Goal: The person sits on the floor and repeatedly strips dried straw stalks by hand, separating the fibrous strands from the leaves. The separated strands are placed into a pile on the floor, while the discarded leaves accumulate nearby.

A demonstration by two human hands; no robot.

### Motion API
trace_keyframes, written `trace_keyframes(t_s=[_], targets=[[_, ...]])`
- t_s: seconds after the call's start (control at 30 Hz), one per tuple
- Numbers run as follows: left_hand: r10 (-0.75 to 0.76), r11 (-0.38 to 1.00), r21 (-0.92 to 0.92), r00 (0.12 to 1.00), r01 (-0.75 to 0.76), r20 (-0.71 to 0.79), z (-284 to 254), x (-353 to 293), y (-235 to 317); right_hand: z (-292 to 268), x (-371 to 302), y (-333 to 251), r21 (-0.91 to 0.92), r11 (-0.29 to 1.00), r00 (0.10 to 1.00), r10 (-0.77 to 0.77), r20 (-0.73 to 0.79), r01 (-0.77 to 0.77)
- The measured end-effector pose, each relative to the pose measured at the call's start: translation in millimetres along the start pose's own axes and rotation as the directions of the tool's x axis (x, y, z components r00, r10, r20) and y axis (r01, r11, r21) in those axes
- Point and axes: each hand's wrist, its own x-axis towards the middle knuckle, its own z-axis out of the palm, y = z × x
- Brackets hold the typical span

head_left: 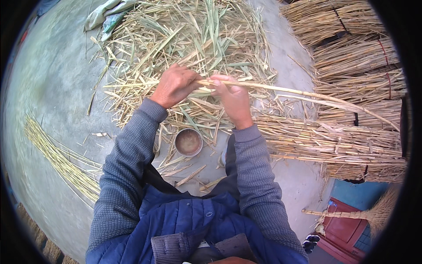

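Observation:
A long, tan reed stalk (285, 89) lies crosswise in front of me, bending down toward the right edge. My left hand (175, 86) is closed around its left part, knuckles up. Close beside it, my right hand (235, 102) pinches the same stalk between thumb and fingers. A dry strip of leaf sheath (314, 100) hangs off the stalk's right half. Beneath both hands spreads a heap of dry leaves and husk pieces (149, 48), some green. A small round bowl (188, 142) stands on the floor below my hands, brownish inside.
Tied reed bundles (351, 61) are stacked on the right. A looser reed bundle (321, 138) reaches toward my right forearm. Thin yellow-green stalks (61, 158) lie at the left. A straw broom (378, 212) is at lower right, and a cloth (107, 15) lies at the far left.

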Motion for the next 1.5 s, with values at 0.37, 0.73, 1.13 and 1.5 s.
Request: trace_keyframes(t_s=[0.37, 0.73, 1.13, 1.5], targets=[[-0.213, 0.961, -0.156, 0.971, 0.228, 0.106, -24.2, -21.1, -35.2, -24.9, -3.1, -19.7, 0.053, 0.995, 0.982, -0.074, -0.171, 0.084], [-0.385, 0.526, -0.721, 0.882, 0.451, 0.271, -26.9, -11.4, -18.9, -26.0, -10.2, -23.8, 0.036, 0.989, 0.980, -0.139, -0.144, 0.146], [-0.178, 0.912, 0.338, 0.967, 0.232, -0.183, -38.7, -31.2, -57.9, -23.5, -8.1, -13.6, -0.037, 0.999, 0.986, -0.014, -0.166, 0.008], [-0.356, 0.868, -0.308, 0.921, 0.389, 0.160, -41.3, -36.6, -52.3, -6.3, 3.3, -24.3, -0.022, 0.998, 0.939, -0.068, -0.337, 0.065]])
